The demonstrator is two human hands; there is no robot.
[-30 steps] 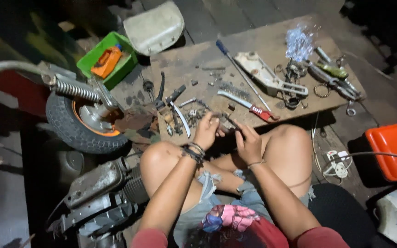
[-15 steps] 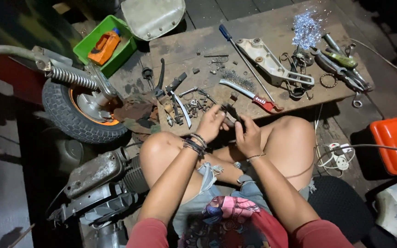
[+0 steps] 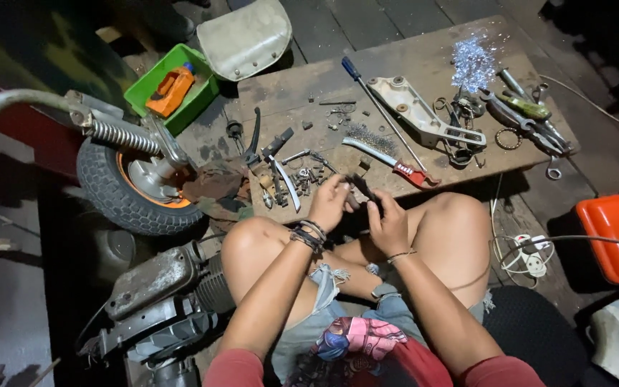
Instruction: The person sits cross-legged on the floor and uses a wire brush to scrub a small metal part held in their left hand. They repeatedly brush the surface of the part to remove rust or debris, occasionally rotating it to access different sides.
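Cluttered worktop lies ahead; a small dark part is gripped by left hand and right hand, best kept steady above the lap.

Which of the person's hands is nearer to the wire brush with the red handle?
Right. The right hand is just below the brush's red handle, apart from it. The left hand is farther off, below the bristle end, beside the small dark part both hands hold.
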